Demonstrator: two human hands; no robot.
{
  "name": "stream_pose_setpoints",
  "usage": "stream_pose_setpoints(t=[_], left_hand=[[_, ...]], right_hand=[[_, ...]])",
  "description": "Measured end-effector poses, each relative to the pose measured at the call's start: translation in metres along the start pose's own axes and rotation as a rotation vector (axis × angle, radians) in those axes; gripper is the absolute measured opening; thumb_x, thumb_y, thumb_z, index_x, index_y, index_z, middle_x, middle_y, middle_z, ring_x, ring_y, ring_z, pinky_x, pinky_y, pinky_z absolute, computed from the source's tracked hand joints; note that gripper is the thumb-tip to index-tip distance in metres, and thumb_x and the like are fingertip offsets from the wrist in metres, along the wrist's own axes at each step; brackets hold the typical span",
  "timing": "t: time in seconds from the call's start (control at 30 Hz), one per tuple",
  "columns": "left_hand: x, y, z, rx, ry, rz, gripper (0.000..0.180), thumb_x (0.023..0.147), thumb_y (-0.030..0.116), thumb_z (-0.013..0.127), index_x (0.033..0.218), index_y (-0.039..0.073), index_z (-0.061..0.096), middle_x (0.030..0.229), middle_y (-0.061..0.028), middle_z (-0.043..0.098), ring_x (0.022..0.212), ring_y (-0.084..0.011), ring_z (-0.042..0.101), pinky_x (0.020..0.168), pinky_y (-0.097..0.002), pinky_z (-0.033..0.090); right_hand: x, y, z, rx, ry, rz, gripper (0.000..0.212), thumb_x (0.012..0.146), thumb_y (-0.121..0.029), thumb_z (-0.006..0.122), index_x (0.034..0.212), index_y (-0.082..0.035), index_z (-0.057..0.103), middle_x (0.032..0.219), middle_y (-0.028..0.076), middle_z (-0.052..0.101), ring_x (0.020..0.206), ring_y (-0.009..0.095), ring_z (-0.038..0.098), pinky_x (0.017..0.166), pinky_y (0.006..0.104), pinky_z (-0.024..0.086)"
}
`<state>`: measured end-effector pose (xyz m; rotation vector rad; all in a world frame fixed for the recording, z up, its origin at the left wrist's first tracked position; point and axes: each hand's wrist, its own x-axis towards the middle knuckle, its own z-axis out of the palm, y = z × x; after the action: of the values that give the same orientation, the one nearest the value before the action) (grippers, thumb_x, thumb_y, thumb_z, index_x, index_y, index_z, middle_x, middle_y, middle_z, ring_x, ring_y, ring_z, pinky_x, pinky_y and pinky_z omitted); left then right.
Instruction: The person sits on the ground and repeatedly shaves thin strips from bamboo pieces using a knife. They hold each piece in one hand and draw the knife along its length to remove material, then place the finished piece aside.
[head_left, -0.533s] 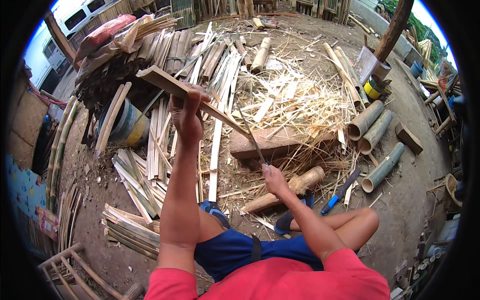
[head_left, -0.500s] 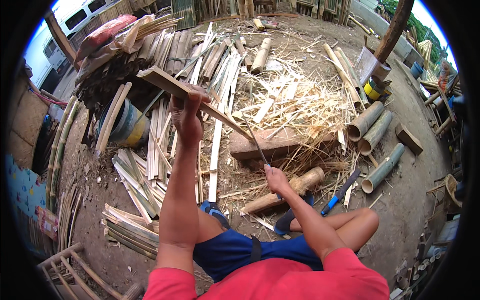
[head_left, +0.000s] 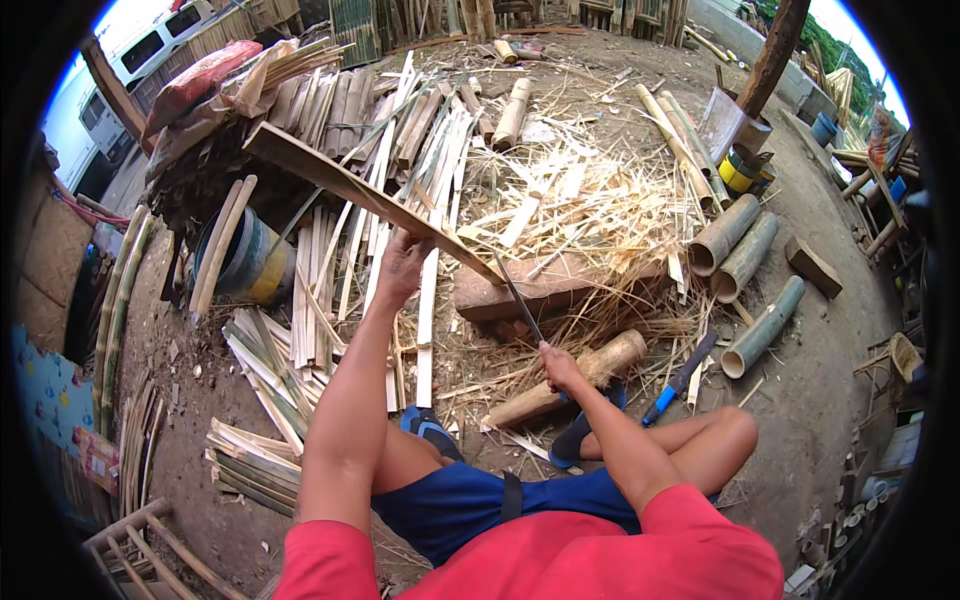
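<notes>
Slanting across the yard, a long flat bamboo slat (head_left: 370,195).

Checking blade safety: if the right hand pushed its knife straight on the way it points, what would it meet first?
Probably the long split bamboo slat held by the left hand; the right hand aims the dark knife at its lower end, though depth is unclear.

Bare dirt ground (head_left: 810,400), littered with straw and shavings (head_left: 590,215) mid-scene. Wooden block (head_left: 560,285) lies in the litter; short log (head_left: 570,380) just near of it. Three bamboo tubes (head_left: 745,260) right of the block, blue-handled tool (head_left: 680,378) near them. Split slats (head_left: 320,270) spread left; slat bundle (head_left: 250,465) near left. Bucket (head_left: 245,262) far left.
</notes>
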<state>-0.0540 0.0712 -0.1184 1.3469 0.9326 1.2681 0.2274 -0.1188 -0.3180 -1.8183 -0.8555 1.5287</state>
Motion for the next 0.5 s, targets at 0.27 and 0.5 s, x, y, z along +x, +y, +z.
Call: stream_pose_setpoints(t=[0.27,0.5], left_hand=[[0.025,0.035,-0.037,-0.106,0.634,0.225,0.08,0.096,0.01,0.067,0.156,0.019,0.015,0.097,-0.0094,0.061,0.083,-0.0175,0.062,0.072,-0.0318,0.056],[-0.004,0.079,-0.011,0.74,0.268,0.211,0.038,0.096,0.039,0.065,0.109,0.003,0.065,0.096,-0.0093,0.064,0.083,-0.0194,0.062,0.074,-0.0353,0.051]], right_hand=[[-0.006,0.037,-0.041,-0.297,0.252,-0.057,0.063,0.103,-0.055,0.037,0.088,0.002,0.062,0.071,0.019,0.064,0.061,0.031,0.066,0.066,0.045,0.051],[-0.01,-0.008,-0.121,-0.021,0.728,-0.095,0.06,0.102,-0.052,0.043,0.083,0.002,0.061,0.066,0.02,0.063,0.055,0.038,0.064,0.059,0.0461,0.051]])
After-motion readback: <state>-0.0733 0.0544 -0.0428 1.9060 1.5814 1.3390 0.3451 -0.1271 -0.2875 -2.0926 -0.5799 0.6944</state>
